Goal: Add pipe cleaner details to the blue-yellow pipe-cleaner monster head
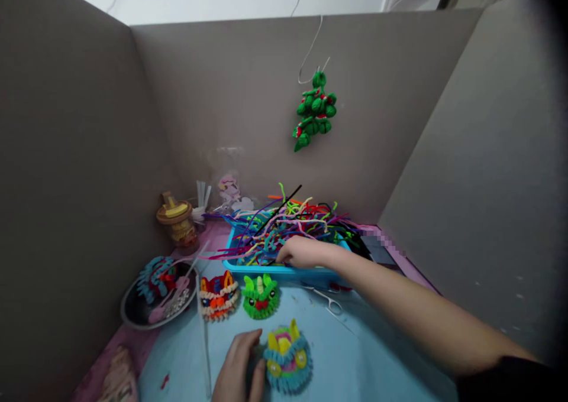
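My right hand (302, 252) reaches into a blue plastic basket (248, 268) heaped with many-coloured pipe cleaners (306, 216). Its fingers are bent together and pointing down at the pile; what they pinch, if anything, is hidden. Low in the view, my left hand (239, 366) rests on the blue mat with thumb and forefinger apart. Right beside it lies a fuzzy blue animal head (288, 360) with yellow ears and eyes; that hand holds nothing I can see. A green animal head (261, 297) and a red and orange one (219, 297) sit between the left hand and the basket.
Scissors (331, 303) lie before the basket. At left are a metal bowl (128, 316) with a blue fuzzy piece and small parts, and a lidded cup (180, 221). Grey partitions (231, 83) enclose the table; a green pipe-cleaner ornament (316, 109) hangs on a wire.
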Available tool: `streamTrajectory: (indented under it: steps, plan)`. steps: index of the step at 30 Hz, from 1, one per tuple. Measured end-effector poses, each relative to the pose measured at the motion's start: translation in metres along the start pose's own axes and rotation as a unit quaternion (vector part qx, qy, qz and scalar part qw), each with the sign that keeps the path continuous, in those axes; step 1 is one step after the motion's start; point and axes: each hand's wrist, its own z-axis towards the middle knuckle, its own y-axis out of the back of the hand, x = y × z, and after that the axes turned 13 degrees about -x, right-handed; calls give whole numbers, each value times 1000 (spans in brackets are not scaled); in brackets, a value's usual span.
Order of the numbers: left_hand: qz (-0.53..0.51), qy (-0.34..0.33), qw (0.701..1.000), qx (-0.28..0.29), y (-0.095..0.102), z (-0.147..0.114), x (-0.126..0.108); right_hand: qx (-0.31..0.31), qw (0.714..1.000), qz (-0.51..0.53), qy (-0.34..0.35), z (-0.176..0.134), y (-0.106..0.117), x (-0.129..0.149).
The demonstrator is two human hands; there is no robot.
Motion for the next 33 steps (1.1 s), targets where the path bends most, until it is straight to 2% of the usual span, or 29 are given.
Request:
streamTrajectory:
  steps: [2, 5, 7, 10, 13, 16, 17, 18, 20, 21, 22, 23, 25, 27, 31, 33]
  plan:
    - [0, 4, 1000, -6, 1, 0, -1, 7, 1000, -24, 18, 17, -21, 0]
    - [-2, 19, 998, -68, 1, -1, -2, -24, 998, -48, -13, 43, -45, -5]
    - [1, 18, 997, -73, 2, -1, -4, -35, 997, -57, -31, 55, -54, -8]
    - [8, 8, 998, -59, 4, 1, -6, -35, 998, -44, -40, 64, -58, -11]
    - [3, 3, 998, -60, 6, 2, -8, -39, 998, 2, -39, 62, -53, -14]
    - [-2, 1, 999, -54, 6, 1, -8, -90, 991, 85, -44, 51, -45, -19]
    - [-3, 1, 998, -56, 5, 1, -9, -123, 978, 157, -56, 46, -42, -21]
    - [-7, 2, 998, -61, 5, 0, -10, -159, 952, 252, -73, 39, -40, -22]
    - [-19, 5, 997, -80, 4, 0, -13, -216, 855, 457, -115, 25, -35, -23]
    - [-25, 6, 996, -89, 4, 0, -15, -231, 801, 535, -135, 17, -33, -22]
    - [-29, 5, 995, -93, 4, 0, -18, -237, 762, 584, -151, 9, -31, -20]
    - [-32, 3, 995, -95, 4, 1, -19, -241, 734, 614, -163, 0, -29, -17]
    - [-34, -1, 995, -97, 5, 1, -22, -247, 710, 635, -178, -18, -26, -7]
    - [-34, -11, 995, -91, 6, 1, -22, -257, 716, 626, -172, -37, -25, 7]
    - [-53, -41, 996, -54, 9, -1, -21, -266, 756, 585, -124, -74, -34, 47]
    - [-78, -28, 996, -34, 10, -2, -25, -252, 777, 567, -109, -90, -41, 69]
